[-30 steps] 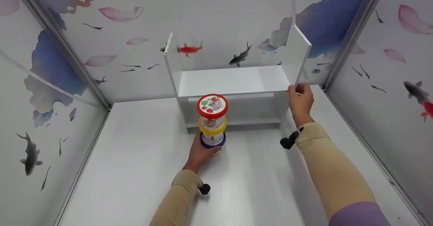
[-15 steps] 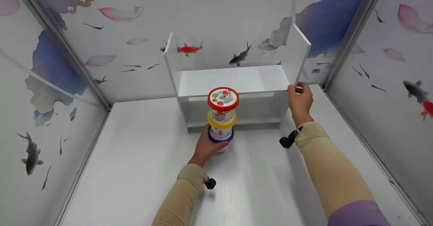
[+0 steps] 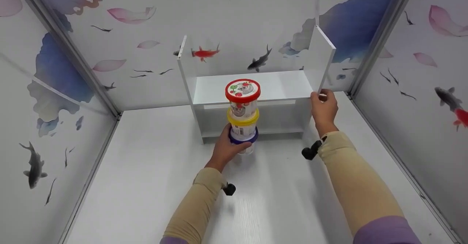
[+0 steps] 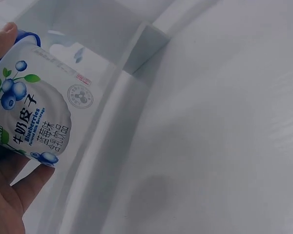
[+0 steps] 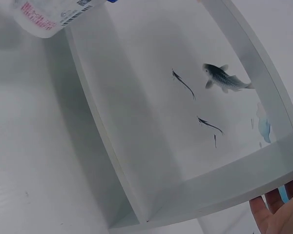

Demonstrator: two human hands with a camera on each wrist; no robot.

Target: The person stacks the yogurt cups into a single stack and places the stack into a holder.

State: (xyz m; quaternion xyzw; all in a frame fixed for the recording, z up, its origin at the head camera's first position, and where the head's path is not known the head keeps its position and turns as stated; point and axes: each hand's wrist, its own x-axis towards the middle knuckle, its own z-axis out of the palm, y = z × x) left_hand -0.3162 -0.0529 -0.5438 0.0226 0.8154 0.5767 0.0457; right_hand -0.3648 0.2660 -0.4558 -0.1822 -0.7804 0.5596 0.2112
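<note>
My left hand (image 3: 226,149) grips the lowest of three stacked tubs, a white one with a blue lid (image 3: 243,138). In the left wrist view this blueberry tub (image 4: 36,107) sits between thumb and fingers, off the table. A yellow-lidded tub (image 3: 244,130) stands on it, and a red-lidded tub (image 3: 242,108) is on top. The stack is just in front of a white shelf unit (image 3: 212,87). My right hand (image 3: 324,109) holds the edge of the unit's right side panel (image 3: 321,59); its fingertips (image 5: 274,201) show at the panel's outer side.
The shelf unit has an upper board and a lower shelf (image 3: 278,131), with an open top between two side panels. It stands on a white table (image 3: 153,163). Walls (image 3: 237,17) printed with fish and petals enclose the table at the back and both sides.
My left hand has carried the stack of tubs right, then upward and forward toward the shelf unit. The right hand stays on the side panel.
</note>
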